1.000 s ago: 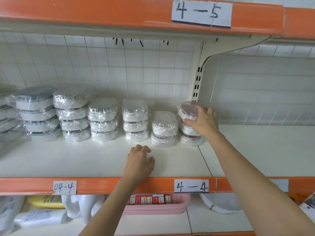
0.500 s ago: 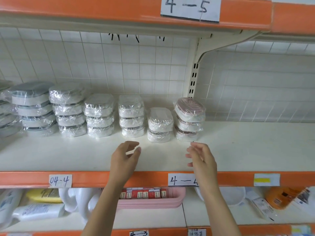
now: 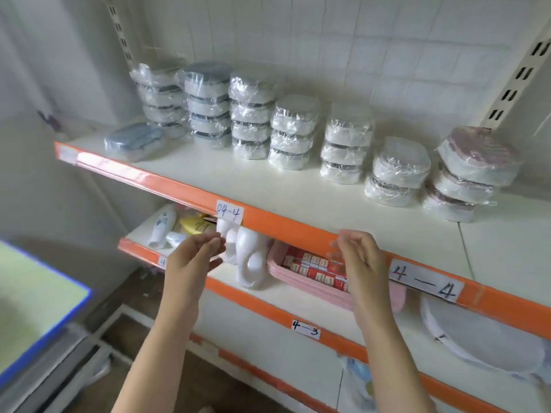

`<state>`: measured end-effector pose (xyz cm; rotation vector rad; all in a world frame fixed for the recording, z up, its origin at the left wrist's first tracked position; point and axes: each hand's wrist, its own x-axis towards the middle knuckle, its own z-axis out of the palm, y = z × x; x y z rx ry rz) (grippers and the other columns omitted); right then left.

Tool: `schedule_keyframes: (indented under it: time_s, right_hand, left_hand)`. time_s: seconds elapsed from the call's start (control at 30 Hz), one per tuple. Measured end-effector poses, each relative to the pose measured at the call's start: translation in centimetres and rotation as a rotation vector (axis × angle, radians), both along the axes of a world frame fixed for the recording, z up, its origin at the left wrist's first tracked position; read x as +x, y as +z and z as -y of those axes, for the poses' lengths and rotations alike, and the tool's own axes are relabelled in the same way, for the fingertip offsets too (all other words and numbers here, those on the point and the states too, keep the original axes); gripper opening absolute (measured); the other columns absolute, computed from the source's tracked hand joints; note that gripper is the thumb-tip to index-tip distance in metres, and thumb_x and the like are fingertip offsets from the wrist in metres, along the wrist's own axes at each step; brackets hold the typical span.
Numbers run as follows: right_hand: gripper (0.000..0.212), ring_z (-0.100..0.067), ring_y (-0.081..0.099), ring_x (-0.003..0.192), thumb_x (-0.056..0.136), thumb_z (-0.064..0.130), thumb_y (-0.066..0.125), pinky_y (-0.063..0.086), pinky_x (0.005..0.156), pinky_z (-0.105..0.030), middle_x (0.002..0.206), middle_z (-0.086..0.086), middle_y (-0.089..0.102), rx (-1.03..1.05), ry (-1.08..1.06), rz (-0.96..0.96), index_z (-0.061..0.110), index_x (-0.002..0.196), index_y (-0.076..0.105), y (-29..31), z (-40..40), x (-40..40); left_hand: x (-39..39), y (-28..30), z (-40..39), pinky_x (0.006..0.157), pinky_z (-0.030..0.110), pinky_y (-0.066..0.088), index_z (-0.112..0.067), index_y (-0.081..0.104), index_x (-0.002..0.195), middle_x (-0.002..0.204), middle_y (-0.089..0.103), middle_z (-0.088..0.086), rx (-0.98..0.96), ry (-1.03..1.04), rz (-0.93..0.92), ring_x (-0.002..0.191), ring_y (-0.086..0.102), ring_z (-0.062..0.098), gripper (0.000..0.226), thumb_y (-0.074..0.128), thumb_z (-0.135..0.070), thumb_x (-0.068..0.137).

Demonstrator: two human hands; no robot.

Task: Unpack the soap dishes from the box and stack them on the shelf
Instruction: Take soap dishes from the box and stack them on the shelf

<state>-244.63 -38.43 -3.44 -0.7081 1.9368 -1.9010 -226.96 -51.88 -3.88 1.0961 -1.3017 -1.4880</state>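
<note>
Hands both empty: left hand at 7 o'clock of frame centre, fingers loosely curled, thumb and fingertips near each other but gripping nothing; right hand at 5 o'clock, fingers relaxed and slightly bent, also holding nothing. Both hover in front of the orange front edge of the white shelf, not touching the stock. Plastic-wrapped white soap dishes sit on that shelf in a row of stacks running from 11 o'clock to 3 o'clock along the back. Grey-lidded stacks at the left end, four high; white ones in the middle, three high; a two-high stack next; pink-lidded stack of three at the far right, top dish tilted off square. One flat wrapped blue-grey dish lies alone at 10 o'clock near the shelf's front edge, just beside the leftmost stack. Handwritten paper label "04-4" sits on the orange edge, just above the left hand; label "4—4" just right of the right hand. Lower shelf below: pink plastic tray of small red-and-white boxes partly behind the right hand, white plastic bottles between the hands, yellow packet at 9 o'clock. Box not visible in frame.
</note>
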Motion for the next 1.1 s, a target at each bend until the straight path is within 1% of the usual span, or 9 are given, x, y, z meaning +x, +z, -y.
schedule_keyframes:
  time_s: [0.17,0.27,0.37,0.53,0.67,0.8,0.93,1.0,1.1]
  right_hand:
    - [0.013,-0.014,0.064,0.070,0.092,0.016,0.054,0.048,0.065,-0.030,0.081,0.001,0.068,0.036,0.214,0.056,0.023,0.083,0.061,-0.6,5.3,5.1]
    - [0.011,-0.008,0.065,0.068,0.092,0.020,0.054,0.049,0.059,-0.022,0.082,0.001,0.067,0.058,0.352,0.068,0.017,0.083,0.060,-0.1,8.7,9.2]
    - [0.012,-0.012,0.065,0.070,0.093,0.020,0.053,0.050,0.060,-0.025,0.081,0.001,0.067,0.049,0.464,0.047,0.017,0.082,0.058,0.5,12.2,14.2]
    - [0.010,-0.012,0.066,0.072,0.093,0.020,0.053,0.052,0.062,-0.026,0.080,0.004,0.067,0.011,0.672,0.004,0.019,0.086,0.060,2.3,17.9,24.7]
    - [0.014,-0.007,0.063,0.066,0.094,0.017,0.051,0.047,0.060,-0.024,0.079,0.004,0.066,-0.052,0.823,-0.013,0.025,0.085,0.060,4.2,22.1,33.4]
    - [0.015,-0.011,0.062,0.068,0.094,0.016,0.050,0.048,0.061,-0.029,0.079,0.004,0.065,-0.082,0.979,-0.067,0.025,0.085,0.058,5.0,25.8,41.5]
    - [0.010,-0.008,0.063,0.065,0.093,0.017,0.051,0.048,0.062,-0.029,0.081,0.001,0.064,-0.063,1.095,-0.135,0.021,0.090,0.060,5.0,29.3,48.6]
    - [0.010,-0.005,0.063,0.063,0.093,0.019,0.051,0.050,0.067,-0.031,0.083,0.001,0.065,-0.020,1.145,-0.201,0.024,0.089,0.059,4.8,31.1,51.5]
    - [0.006,-0.009,0.066,0.075,0.087,0.033,0.052,0.053,0.076,-0.037,0.086,0.003,0.068,0.067,1.221,-0.400,0.030,0.086,0.057,4.3,34.4,54.9]
  left_hand:
    - [7.6,0.3,0.9,0.077,0.027,0.055,-0.011,0.067,0.097,0.096,0.070,0.010,0.025,0.223,0.034,0.093,0.066,0.022,0.013,0.055,-0.009,0.092]
    - [12.5,1.0,1.4,0.079,0.026,0.051,-0.007,0.066,0.102,0.099,0.070,0.011,0.002,0.346,0.054,0.096,0.065,0.022,0.016,0.055,-0.011,0.092]
    - [18.0,2.2,1.9,0.085,0.032,0.050,-0.011,0.066,0.096,0.099,0.069,0.010,-0.017,0.455,0.060,0.098,0.065,0.024,0.012,0.055,-0.011,0.091]
    - [28.5,4.9,3.0,0.072,0.023,0.049,-0.013,0.067,0.093,0.098,0.070,0.010,-0.114,0.623,0.049,0.090,0.065,0.019,0.010,0.058,-0.011,0.089]
    - [36.5,7.1,4.2,0.074,0.026,0.054,-0.015,0.067,0.090,0.096,0.070,0.013,-0.200,0.723,0.018,0.090,0.065,0.022,0.012,0.056,-0.008,0.090]
    - [43.3,7.7,5.7,0.081,0.031,0.052,-0.014,0.067,0.094,0.097,0.070,0.011,-0.258,0.780,0.072,0.092,0.066,0.019,0.011,0.057,-0.010,0.089]
    - [49.8,7.0,8.3,0.083,0.040,0.054,-0.019,0.067,0.087,0.093,0.070,0.010,-0.216,0.809,0.133,0.093,0.067,0.028,0.006,0.067,-0.018,0.082]
    - [52.3,6.5,9.9,0.070,0.026,0.057,-0.020,0.066,0.086,0.091,0.069,0.006,-0.201,0.818,0.239,0.091,0.066,0.027,0.003,0.066,-0.017,0.085]
    - [54.9,5.7,12.2,0.055,0.005,0.044,-0.016,0.064,0.095,0.090,0.067,0.002,-0.179,0.834,0.541,0.082,0.062,0.014,0.007,0.061,-0.016,0.088]
